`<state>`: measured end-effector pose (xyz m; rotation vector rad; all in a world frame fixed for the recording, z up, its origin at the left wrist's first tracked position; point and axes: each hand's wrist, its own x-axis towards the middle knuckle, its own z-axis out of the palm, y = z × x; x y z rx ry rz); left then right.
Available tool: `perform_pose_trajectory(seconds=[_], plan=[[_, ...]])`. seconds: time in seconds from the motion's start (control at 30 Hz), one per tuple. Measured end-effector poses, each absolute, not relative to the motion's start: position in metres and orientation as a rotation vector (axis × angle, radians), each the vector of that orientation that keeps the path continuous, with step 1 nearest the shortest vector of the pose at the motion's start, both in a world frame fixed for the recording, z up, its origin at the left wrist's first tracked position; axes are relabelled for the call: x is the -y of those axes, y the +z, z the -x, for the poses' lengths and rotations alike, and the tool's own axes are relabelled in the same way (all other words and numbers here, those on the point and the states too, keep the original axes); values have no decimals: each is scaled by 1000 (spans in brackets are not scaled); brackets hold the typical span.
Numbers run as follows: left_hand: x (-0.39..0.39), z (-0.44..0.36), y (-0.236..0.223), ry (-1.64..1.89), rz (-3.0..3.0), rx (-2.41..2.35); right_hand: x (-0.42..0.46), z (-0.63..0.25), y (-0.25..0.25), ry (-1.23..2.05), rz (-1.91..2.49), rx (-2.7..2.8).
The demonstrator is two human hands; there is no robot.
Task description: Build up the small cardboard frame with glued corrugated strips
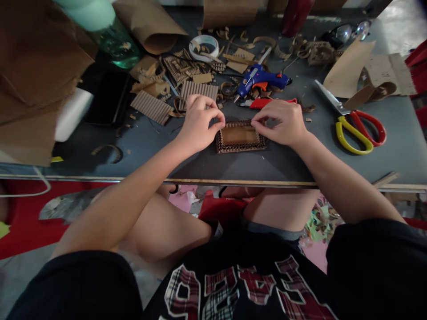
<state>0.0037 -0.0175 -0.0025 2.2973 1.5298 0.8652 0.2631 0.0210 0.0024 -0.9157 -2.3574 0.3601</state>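
Note:
A small rectangular cardboard frame with a corrugated border lies flat on the grey table, in front of me. My left hand pinches its upper left corner, fingers curled together. My right hand pinches the upper right edge of the same frame, fingers pressed down on the border strip. Both forearms reach in over the near table edge.
A blue glue gun and a red knife lie just behind the frame. Red and yellow scissors sit at the right. Corrugated cardboard pieces, a tape roll, a green bottle and brown paper crowd the left and back.

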Motion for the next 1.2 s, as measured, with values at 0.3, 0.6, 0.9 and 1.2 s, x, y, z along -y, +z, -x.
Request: perform_pose_trajectory(seconds=[0.3, 0.6, 0.9, 1.2], plan=[[14, -7, -9, 799, -2312, -1651, -26, -261, -8, 258, 924, 2377], [19, -14, 3, 726, -2301, -1765, -26, -263, -9, 255, 933, 2323], [20, -14, -10, 863, -2239, -1830, -29, -262, -5, 426, 948, 2302], [24, -19, -3, 849, -2176, -1909, -26, -256, -7, 375, 1029, 2320]])
